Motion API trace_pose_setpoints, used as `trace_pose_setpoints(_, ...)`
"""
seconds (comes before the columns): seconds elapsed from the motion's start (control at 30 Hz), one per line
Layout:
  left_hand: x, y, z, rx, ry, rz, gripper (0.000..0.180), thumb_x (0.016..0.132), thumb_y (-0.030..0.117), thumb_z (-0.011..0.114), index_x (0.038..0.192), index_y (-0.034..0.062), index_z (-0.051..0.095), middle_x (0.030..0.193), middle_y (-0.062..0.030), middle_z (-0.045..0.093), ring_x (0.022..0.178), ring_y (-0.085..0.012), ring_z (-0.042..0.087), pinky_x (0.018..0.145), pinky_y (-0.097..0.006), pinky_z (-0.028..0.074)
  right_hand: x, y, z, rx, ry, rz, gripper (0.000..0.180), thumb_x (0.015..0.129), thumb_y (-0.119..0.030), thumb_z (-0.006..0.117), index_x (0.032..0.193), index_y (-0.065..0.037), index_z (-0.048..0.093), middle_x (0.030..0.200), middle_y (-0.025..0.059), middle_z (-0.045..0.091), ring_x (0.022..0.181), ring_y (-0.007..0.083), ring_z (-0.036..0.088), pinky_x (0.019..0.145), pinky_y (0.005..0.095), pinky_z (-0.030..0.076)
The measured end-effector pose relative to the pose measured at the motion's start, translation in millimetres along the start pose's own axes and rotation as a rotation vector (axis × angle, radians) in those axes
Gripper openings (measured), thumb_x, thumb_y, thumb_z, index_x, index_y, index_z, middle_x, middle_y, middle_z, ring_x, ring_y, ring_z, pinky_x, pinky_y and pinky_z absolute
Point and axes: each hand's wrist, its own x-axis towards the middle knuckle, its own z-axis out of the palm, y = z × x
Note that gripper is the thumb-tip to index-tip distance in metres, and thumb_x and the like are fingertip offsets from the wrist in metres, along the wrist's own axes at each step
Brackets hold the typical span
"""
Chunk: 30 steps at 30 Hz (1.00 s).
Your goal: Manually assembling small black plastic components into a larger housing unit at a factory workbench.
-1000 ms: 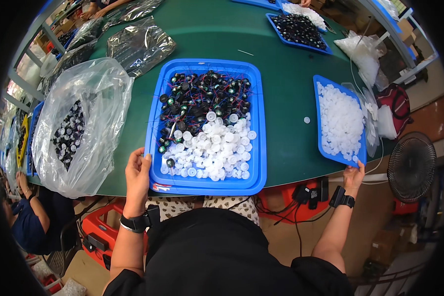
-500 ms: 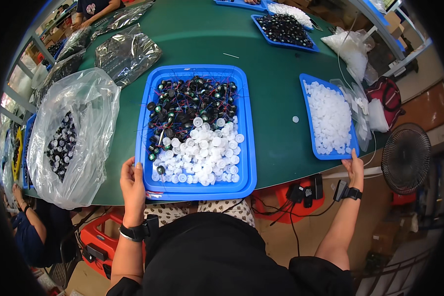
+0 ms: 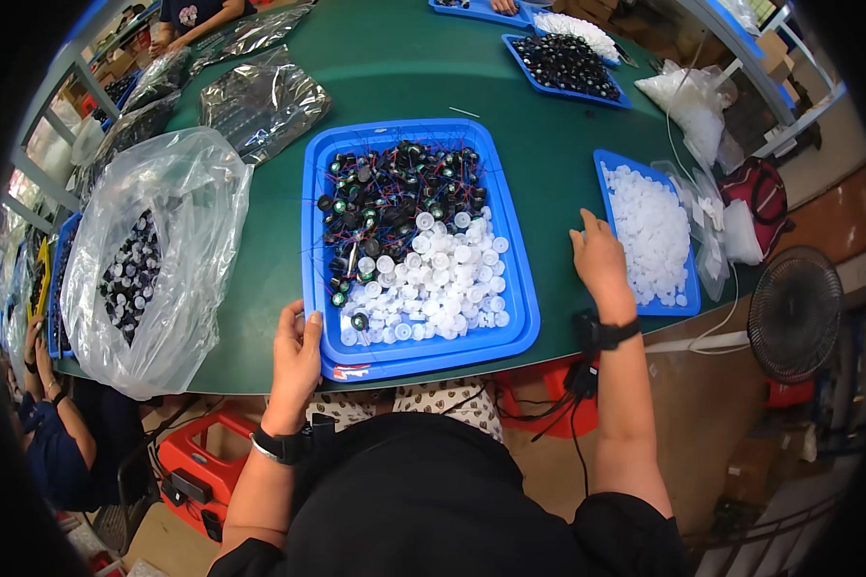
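My left hand point(image 3: 296, 354) grips the near left corner of a large blue tray point(image 3: 394, 368), thumb by the rim. In the tray's far half lies a tangle of small black round parts point(image 3: 404, 183) with red and blue wires. White round plastic caps point(image 3: 433, 288) are heaped in its near half. My right hand point(image 3: 602, 258) is over the table between this tray and a smaller blue tray point(image 3: 681, 310) of white pieces point(image 3: 648, 231). Its thumb and forefinger are apart; what lies under the palm is hidden.
A clear plastic bag point(image 3: 197, 279) of black and white parts stands on the left of the green table point(image 3: 404, 87). Dark plastic bags point(image 3: 260, 106) lie behind it. Another tray of black parts point(image 3: 568, 67) is at the far right. A fan point(image 3: 795, 313) stands right; co-workers sit nearby.
The large tray has shifted right and turned slightly, my left hand still on it. My right hand has left the smaller tray's edge and moved left, where a loose white disc lay; the disc is hidden now.
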Motion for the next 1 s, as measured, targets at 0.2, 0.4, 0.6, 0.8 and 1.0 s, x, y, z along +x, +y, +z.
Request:
trace_pose_setpoints(0.2, -3.0, 10.3, 0.8, -0.038, -0.033, -0.036, 0.029, 0.096, 0.016, 0.051, 0.118, -0.0021, 0.046, 0.073, -0.0036, 0.061, 0.043, -0.0042, 0.045, 0.035, -0.021, 0.032, 12.1, 37.4, 0.7, -0.103, -0.063, -0.003, 0.015, 0.081, -0.001, 0.054, 0.095, 0.003, 0.058, 0.091, 0.0196, 0.061, 0.084, 0.0372, 0.061, 0.073, 0.0452, 0.048)
trace_pose_setpoints(0.4, -3.5, 12.8, 3.7, -0.087, -0.077, -0.030, 0.030, 0.096, 0.016, 0.051, 0.119, -0.0029, 0.045, 0.074, -0.0032, 0.060, 0.051, -0.0029, 0.049, 0.040, -0.019, 0.036, -0.9, 65.4, -73.9, -0.193, 0.157, 0.054, 0.028, 0.087, -0.013, 0.060, 0.112, 0.001, 0.059, 0.108, 0.0205, 0.062, 0.093, 0.0373, 0.060, 0.080, 0.0416, 0.047)
trace_pose_setpoints(0.6, -2.0, 12.3, -5.9, -0.132, -0.073, -0.056, 0.033, 0.094, 0.015, 0.055, 0.119, -0.0036, 0.046, 0.079, -0.0030, 0.060, 0.062, -0.0040, 0.053, 0.052, -0.019, 0.042, -24.1, -132.9, -62.5, 0.414, -0.078, -0.389, 0.021, 0.082, -0.005, 0.063, 0.103, -0.003, 0.064, 0.098, 0.0132, 0.065, 0.084, 0.0280, 0.063, 0.075, 0.0340, 0.050)
trace_pose_setpoints(0.8, 4.7, 10.6, -25.4, 0.117, 0.123, 0.312, 0.028, 0.089, 0.013, 0.060, 0.111, -0.0021, 0.055, 0.087, -0.0055, 0.055, 0.072, -0.0100, 0.050, 0.064, -0.025, 0.044, -39.0, -231.5, -11.1, 0.389, -0.403, -1.015, 0.027, 0.070, 0.002, 0.060, 0.096, -0.005, 0.063, 0.104, 0.0067, 0.063, 0.087, 0.0232, 0.058, 0.075, 0.0357, 0.048)
trace_pose_setpoints(1.0, -0.8, 37.4, -34.0, 0.193, 0.106, 0.364, 0.021, 0.089, 0.014, 0.061, 0.106, 0.0019, 0.060, 0.095, -0.0048, 0.055, 0.084, -0.0115, 0.052, 0.067, -0.024, 0.045, -38.6, -236.4, 0.5, 0.320, -0.434, -1.106, 0.012, 0.071, -0.003, 0.057, 0.083, -0.005, 0.059, 0.093, 0.0060, 0.057, 0.083, 0.0230, 0.055, 0.071, 0.0331, 0.048)
